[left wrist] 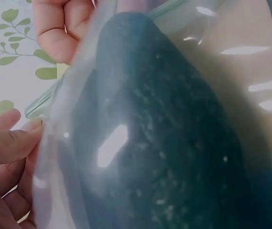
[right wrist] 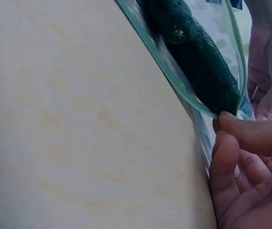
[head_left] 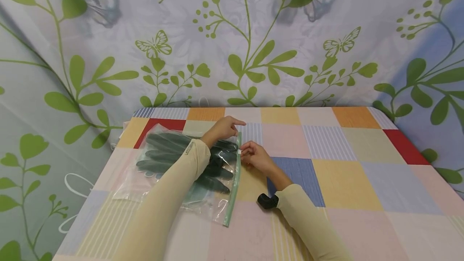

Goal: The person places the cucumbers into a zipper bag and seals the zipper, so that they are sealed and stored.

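A clear zip bag point(head_left: 217, 208) with a green strip along its mouth lies on the table, with several dark green cucumbers point(head_left: 163, 154) inside. In the right wrist view, the strip's two edges stand apart beside the cucumber ends point(right wrist: 212, 71). My left hand point(head_left: 222, 128) is at the far end of the mouth; its thumb and a finger pinch the strip's end, as the left wrist view shows. Just nearer, my right hand point(head_left: 257, 158) pinches the green strip point(right wrist: 193, 100) between thumb and fingertip. My left forearm covers part of the bag.
A patchwork-patterned tablecloth point(head_left: 344, 180) covers the table. Behind it hangs a leaf-printed curtain point(head_left: 203, 71). A black device point(head_left: 267, 201) sits at my right wrist. White cord point(head_left: 74, 176) loops beyond the table's left edge.
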`<action>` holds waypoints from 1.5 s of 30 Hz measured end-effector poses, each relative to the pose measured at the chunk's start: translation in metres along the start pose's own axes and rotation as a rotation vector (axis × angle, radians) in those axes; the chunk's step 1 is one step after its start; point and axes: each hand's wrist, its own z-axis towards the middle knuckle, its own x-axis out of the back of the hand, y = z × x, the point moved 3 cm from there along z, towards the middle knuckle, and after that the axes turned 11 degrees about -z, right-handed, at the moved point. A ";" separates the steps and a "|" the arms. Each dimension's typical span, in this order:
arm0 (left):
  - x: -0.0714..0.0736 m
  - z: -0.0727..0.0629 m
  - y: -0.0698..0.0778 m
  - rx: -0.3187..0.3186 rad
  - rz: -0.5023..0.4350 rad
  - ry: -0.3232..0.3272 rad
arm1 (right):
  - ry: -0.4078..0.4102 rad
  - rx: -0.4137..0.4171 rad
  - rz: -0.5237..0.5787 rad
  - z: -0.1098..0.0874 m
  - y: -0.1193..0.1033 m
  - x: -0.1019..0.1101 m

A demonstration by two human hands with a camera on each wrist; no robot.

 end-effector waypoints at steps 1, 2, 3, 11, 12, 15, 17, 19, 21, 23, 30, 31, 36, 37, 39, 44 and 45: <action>0.000 0.000 0.000 -0.003 -0.003 0.002 | 0.011 -0.003 -0.013 0.000 -0.001 -0.001; -0.001 0.001 -0.001 -0.009 -0.004 0.004 | 0.024 -0.005 -0.031 0.000 -0.001 -0.001; -0.001 0.001 -0.001 -0.012 -0.008 0.006 | 0.035 -0.012 -0.048 0.001 -0.003 -0.002; 0.001 -0.001 -0.004 0.006 -0.046 0.031 | 0.130 -0.031 -0.177 0.003 -0.005 -0.008; 0.001 -0.001 -0.004 0.004 -0.046 0.037 | 0.143 -0.022 -0.193 0.004 -0.005 -0.009; 0.003 -0.001 -0.004 -0.002 -0.057 0.049 | 0.172 -0.007 -0.239 0.004 -0.006 -0.010; 0.003 -0.002 -0.005 -0.004 -0.057 0.053 | 0.181 0.005 -0.268 0.004 -0.006 -0.010; 0.003 -0.002 -0.006 0.000 -0.060 0.053 | 0.185 0.015 -0.287 0.004 -0.006 -0.011; 0.003 -0.001 -0.008 0.005 -0.058 0.056 | 0.180 0.024 -0.282 0.005 -0.004 -0.011; 0.003 -0.001 -0.010 0.011 -0.055 0.062 | 0.168 0.028 -0.257 0.004 -0.003 -0.011; 0.004 -0.001 -0.011 0.013 -0.057 0.075 | 0.120 0.010 -0.102 -0.007 -0.022 -0.007; 0.004 -0.001 -0.011 0.012 -0.059 0.078 | 0.117 0.011 -0.104 -0.008 -0.026 -0.008; 0.003 -0.001 -0.012 0.014 -0.056 0.091 | 0.109 0.002 -0.128 -0.007 -0.022 -0.009; 0.003 0.000 -0.013 0.018 -0.055 0.089 | 0.108 -0.003 -0.141 -0.007 -0.018 -0.010; 0.003 0.000 -0.013 0.026 -0.059 0.088 | 0.096 -0.013 -0.160 -0.006 -0.011 -0.010; 0.007 0.001 -0.014 0.031 -0.051 0.120 | 0.037 -0.025 -0.216 -0.013 -0.003 -0.015; 0.008 0.001 -0.015 0.031 -0.049 0.125 | 0.022 -0.034 -0.214 -0.016 -0.003 -0.016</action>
